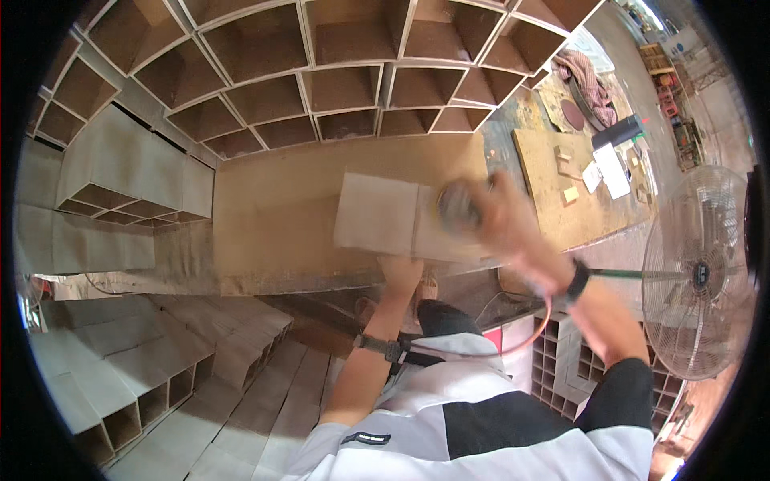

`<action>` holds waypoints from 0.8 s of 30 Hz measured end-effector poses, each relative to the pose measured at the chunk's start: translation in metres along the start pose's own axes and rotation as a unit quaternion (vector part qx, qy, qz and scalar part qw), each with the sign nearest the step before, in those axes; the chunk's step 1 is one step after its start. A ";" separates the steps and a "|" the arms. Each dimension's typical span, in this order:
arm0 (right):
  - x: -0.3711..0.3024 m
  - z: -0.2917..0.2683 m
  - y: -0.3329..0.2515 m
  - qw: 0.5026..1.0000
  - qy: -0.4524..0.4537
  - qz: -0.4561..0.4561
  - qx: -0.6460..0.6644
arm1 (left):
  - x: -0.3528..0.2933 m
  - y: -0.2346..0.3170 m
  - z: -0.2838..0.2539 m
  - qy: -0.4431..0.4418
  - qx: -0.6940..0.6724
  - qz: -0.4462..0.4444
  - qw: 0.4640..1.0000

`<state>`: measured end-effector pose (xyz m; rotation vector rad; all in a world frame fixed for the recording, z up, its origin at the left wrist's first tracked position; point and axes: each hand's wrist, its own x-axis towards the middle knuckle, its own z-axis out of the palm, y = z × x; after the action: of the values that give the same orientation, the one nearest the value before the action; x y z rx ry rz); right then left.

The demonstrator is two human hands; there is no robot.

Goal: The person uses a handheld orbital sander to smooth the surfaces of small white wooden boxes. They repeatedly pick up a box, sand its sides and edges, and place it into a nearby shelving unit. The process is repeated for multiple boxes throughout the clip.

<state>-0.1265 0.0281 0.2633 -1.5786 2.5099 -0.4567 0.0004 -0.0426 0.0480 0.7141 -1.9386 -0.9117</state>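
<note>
A pale, boxy wooden piece [377, 215] lies on the brown work surface in front of me, with a seam dividing its top. My left hand [403, 271] grips it at the near edge, the fingers partly hidden behind it. Over its right end, my right hand [509, 216] is wrapped round a round powered sander [459, 207]. Both that hand and the sander are smeared by motion. A thin reddish hose [545, 321] loops below my right wrist.
Stacked open cubbyhole boxes [345, 84] rise along the far side. More pale boxes stand left [120, 168] and lower left [112, 369]. A board [545, 184] on the right holds small wood blocks and papers. A large caged fan [698, 276] stands near my right arm.
</note>
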 end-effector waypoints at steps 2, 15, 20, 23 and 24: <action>-0.026 0.002 -0.026 0.993 -0.017 -0.116 -0.018 | -0.002 0.000 0.004 0.002 0.006 0.006 1.000; 0.002 -0.014 0.015 0.999 -0.023 -0.028 0.014 | -0.013 -0.001 -0.001 0.000 0.068 -0.005 0.998; -0.014 -0.002 0.012 0.993 0.001 -0.118 -0.010 | -0.011 -0.008 0.012 0.020 -0.026 -0.066 0.997; 0.035 -0.016 0.032 0.998 -0.045 0.035 0.019 | -0.013 -0.005 0.000 -0.030 0.096 -0.019 0.995; 0.044 -0.018 0.047 0.998 -0.014 0.058 0.004 | -0.017 -0.007 -0.006 -0.080 0.087 -0.063 0.991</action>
<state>-0.1913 0.0106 0.2668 -1.4172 2.5578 -0.4248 0.0145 -0.0353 0.0368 0.8974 -2.1528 -0.9078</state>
